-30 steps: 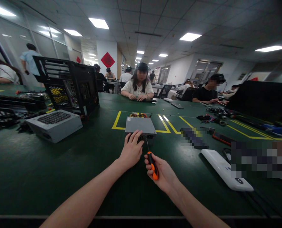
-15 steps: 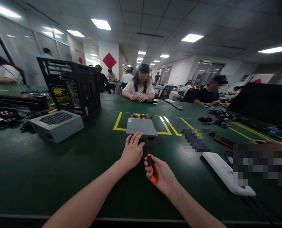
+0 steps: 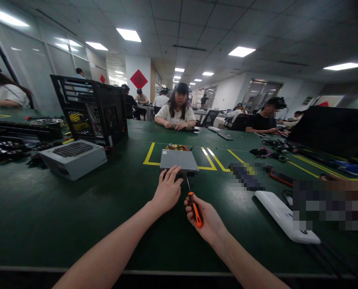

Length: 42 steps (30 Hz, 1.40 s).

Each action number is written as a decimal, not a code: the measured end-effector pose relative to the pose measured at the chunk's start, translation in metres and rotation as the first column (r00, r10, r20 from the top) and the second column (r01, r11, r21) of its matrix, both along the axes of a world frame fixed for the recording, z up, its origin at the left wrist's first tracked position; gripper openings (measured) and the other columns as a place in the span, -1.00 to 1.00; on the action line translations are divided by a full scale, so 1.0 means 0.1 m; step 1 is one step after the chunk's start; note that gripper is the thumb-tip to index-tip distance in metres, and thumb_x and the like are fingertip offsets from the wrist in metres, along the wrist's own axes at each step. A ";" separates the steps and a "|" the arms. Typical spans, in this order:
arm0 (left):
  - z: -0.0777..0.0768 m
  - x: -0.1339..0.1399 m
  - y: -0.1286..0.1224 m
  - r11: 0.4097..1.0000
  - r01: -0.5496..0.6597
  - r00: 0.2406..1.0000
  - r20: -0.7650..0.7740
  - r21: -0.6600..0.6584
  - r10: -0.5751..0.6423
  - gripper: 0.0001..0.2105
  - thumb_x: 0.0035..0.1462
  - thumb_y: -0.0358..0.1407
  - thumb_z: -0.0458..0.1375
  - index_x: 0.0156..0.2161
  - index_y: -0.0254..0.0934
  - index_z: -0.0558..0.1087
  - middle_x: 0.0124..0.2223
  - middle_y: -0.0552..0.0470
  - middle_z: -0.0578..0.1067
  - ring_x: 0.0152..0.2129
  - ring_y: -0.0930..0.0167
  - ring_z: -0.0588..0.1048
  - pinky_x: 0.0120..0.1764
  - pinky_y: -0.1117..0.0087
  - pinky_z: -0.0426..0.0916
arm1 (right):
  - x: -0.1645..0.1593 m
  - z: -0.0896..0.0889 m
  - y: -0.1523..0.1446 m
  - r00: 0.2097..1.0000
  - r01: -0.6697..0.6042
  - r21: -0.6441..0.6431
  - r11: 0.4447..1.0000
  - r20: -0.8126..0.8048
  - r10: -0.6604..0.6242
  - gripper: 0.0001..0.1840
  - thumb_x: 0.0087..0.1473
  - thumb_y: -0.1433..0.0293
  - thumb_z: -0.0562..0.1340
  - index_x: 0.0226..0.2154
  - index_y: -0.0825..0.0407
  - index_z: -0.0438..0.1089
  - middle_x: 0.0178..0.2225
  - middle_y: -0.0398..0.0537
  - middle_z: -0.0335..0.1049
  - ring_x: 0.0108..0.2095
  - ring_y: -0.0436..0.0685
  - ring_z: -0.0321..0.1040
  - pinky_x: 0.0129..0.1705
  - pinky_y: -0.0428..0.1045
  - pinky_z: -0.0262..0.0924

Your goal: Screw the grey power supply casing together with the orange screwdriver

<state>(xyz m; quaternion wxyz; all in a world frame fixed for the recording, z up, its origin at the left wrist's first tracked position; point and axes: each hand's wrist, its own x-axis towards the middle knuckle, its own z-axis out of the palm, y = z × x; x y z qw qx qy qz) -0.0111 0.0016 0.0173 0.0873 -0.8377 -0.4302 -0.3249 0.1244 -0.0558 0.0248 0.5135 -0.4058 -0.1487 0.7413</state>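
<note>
A grey metal power supply point(image 3: 179, 159) lies on the green table in front of me, with coloured wires point(image 3: 177, 147) bunched at its far side. My left hand point(image 3: 168, 186) grips its near edge; the fingers reach over the top and the thumb is at the near side. An orange and black screwdriver point(image 3: 196, 210) is held in my right hand point(image 3: 207, 220), fingers wrapped around the handle. Its thin shaft points up at the near face of the power supply, right of my left hand. Whether the tip sits on a screw is too small to tell.
A second power supply point(image 3: 73, 158) sits at left before an open black computer case point(image 3: 91, 108). At right lie a white power strip point(image 3: 284, 216), an orange-edged tool point(image 3: 281, 176) and cables point(image 3: 269, 152). A person point(image 3: 179, 110) sits across the table.
The screwdriver handle has turned in my right hand and tilts more to the right. My left hand and the power supply stay nearly where they were.
</note>
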 end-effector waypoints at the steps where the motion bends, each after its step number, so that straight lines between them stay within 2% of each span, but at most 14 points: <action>1: -0.01 0.00 0.00 1.000 -0.003 1.000 -0.004 0.002 0.003 -0.72 0.02 -0.48 -0.02 -0.16 -0.26 0.39 0.18 -0.10 0.11 0.15 0.23 -0.01 0.12 0.06 -0.09 | 0.00 -0.01 0.00 1.000 -0.014 -0.004 1.000 -0.008 0.014 -0.80 0.11 0.42 0.04 -0.39 0.19 0.31 -0.54 -0.07 0.27 -0.62 -0.14 0.19 -0.64 -0.24 0.15; 4: -0.03 0.01 0.01 1.000 -0.016 1.000 -0.024 0.012 0.017 -0.73 0.02 -0.47 -0.02 -0.15 -0.25 0.39 0.18 -0.09 0.11 0.15 0.24 -0.01 0.12 0.06 -0.07 | 0.01 -0.04 0.01 0.999 -0.029 0.001 1.000 -0.023 0.029 -0.76 0.13 0.38 0.03 -0.36 0.20 0.32 -0.58 -0.09 0.24 -0.67 -0.15 0.12 -0.72 -0.26 0.05; 8: -0.04 0.03 0.02 0.999 -0.032 0.999 -0.029 0.023 0.033 -0.73 0.01 -0.45 0.01 -0.15 -0.24 0.39 0.18 -0.08 0.11 0.14 0.23 0.01 0.11 0.06 -0.05 | 0.02 -0.07 0.03 1.000 0.020 0.026 0.999 -0.022 -0.020 -0.88 0.06 0.45 0.12 -0.47 0.15 0.27 -0.58 -0.13 0.24 -0.69 -0.19 0.07 -0.77 -0.30 -0.09; 14: -0.04 0.03 0.02 0.999 -0.036 0.999 -0.038 0.033 0.037 -0.72 0.00 -0.44 0.02 -0.14 -0.23 0.38 0.18 -0.07 0.11 0.15 0.23 0.01 0.11 0.06 -0.05 | 0.02 -0.05 0.03 0.998 -0.043 0.004 0.999 -0.040 0.043 -0.76 0.13 0.38 0.03 -0.39 0.21 0.31 -0.57 -0.07 0.25 -0.66 -0.14 0.15 -0.69 -0.25 0.08; 17: -0.04 0.03 0.01 0.999 -0.038 0.998 -0.041 0.033 0.040 -0.74 0.00 -0.44 0.02 -0.16 -0.23 0.39 0.18 -0.08 0.11 0.14 0.23 0.01 0.11 0.06 -0.05 | 0.02 -0.05 0.03 0.998 -0.044 0.012 0.999 -0.046 0.044 -0.75 0.12 0.34 0.05 -0.40 0.19 0.30 -0.58 -0.10 0.24 -0.69 -0.16 0.09 -0.75 -0.27 -0.03; 20: -0.04 0.04 0.01 0.999 -0.041 0.998 -0.035 0.033 0.042 -0.74 0.00 -0.43 0.03 -0.16 -0.24 0.39 0.18 -0.08 0.11 0.14 0.23 0.01 0.11 0.06 -0.05 | 0.02 -0.04 0.03 0.999 -0.020 0.028 0.999 -0.047 0.021 -0.84 0.08 0.40 0.10 -0.46 0.16 0.27 -0.57 -0.11 0.24 -0.70 -0.19 0.06 -0.77 -0.29 -0.10; 22: -0.05 0.04 0.02 0.999 -0.040 0.999 -0.035 0.034 0.041 -0.74 -0.01 -0.44 0.03 -0.16 -0.24 0.39 0.18 -0.09 0.11 0.14 0.22 0.01 0.11 0.05 -0.05 | 0.02 -0.04 0.02 0.998 -0.025 0.036 0.999 -0.053 0.027 -0.85 0.09 0.43 0.08 -0.45 0.16 0.27 -0.56 -0.11 0.25 -0.69 -0.18 0.08 -0.75 -0.29 -0.07; 26: -0.06 0.05 0.03 0.999 -0.036 0.999 -0.031 0.035 0.037 -0.74 -0.01 -0.45 0.02 -0.17 -0.24 0.40 0.17 -0.09 0.11 0.14 0.21 0.02 0.10 0.04 -0.05 | 0.01 -0.03 0.02 0.996 -0.073 0.032 0.997 -0.055 0.075 -0.73 0.15 0.36 0.00 -0.39 0.19 0.30 -0.57 -0.08 0.25 -0.66 -0.13 0.13 -0.70 -0.24 0.05; 28: -0.06 0.05 0.03 0.999 -0.035 0.999 -0.030 0.031 0.036 -0.73 0.00 -0.45 0.01 -0.17 -0.23 0.40 0.18 -0.07 0.11 0.14 0.21 0.02 0.10 0.04 -0.05 | 0.01 -0.04 0.02 0.996 -0.072 0.029 0.997 -0.047 0.073 -0.71 0.15 0.34 -0.02 -0.38 0.18 0.30 -0.58 -0.08 0.24 -0.68 -0.13 0.11 -0.73 -0.25 0.01; 31: -0.05 0.04 0.02 0.999 -0.038 0.999 -0.026 0.031 0.038 -0.73 0.00 -0.45 0.01 -0.16 -0.23 0.39 0.18 -0.07 0.10 0.14 0.23 0.02 0.11 0.05 -0.06 | 0.01 -0.05 0.03 0.998 -0.042 0.028 0.999 -0.038 0.043 -0.78 0.12 0.36 0.05 -0.43 0.17 0.27 -0.58 -0.10 0.24 -0.69 -0.16 0.08 -0.76 -0.28 -0.09; 34: -0.04 0.04 0.01 0.999 -0.036 0.999 -0.025 0.035 0.037 -0.74 0.00 -0.44 0.02 -0.16 -0.23 0.39 0.18 -0.07 0.10 0.14 0.23 0.01 0.11 0.06 -0.06 | 0.01 -0.05 0.02 0.999 -0.036 0.028 0.999 -0.034 0.037 -0.82 0.10 0.40 0.08 -0.46 0.16 0.26 -0.57 -0.11 0.24 -0.69 -0.18 0.09 -0.74 -0.29 -0.06; 38: -0.06 0.04 0.02 0.999 -0.044 0.998 -0.033 0.033 0.045 -0.73 -0.01 -0.44 0.03 -0.16 -0.23 0.39 0.18 -0.08 0.11 0.14 0.23 0.00 0.11 0.06 -0.04 | 0.01 -0.04 0.01 0.995 -0.089 0.019 0.996 -0.042 0.089 -0.71 0.15 0.34 0.00 -0.39 0.19 0.30 -0.58 -0.08 0.25 -0.67 -0.14 0.13 -0.70 -0.25 0.06; 42: -0.07 0.05 0.02 0.998 -0.050 0.998 -0.029 0.033 0.051 -0.74 -0.02 -0.45 0.03 -0.18 -0.23 0.40 0.18 -0.07 0.11 0.15 0.23 0.00 0.11 0.06 -0.05 | 0.01 -0.05 0.02 0.996 -0.072 0.019 0.997 -0.048 0.073 -0.74 0.13 0.33 0.03 -0.39 0.18 0.30 -0.58 -0.09 0.24 -0.68 -0.16 0.09 -0.76 -0.28 -0.07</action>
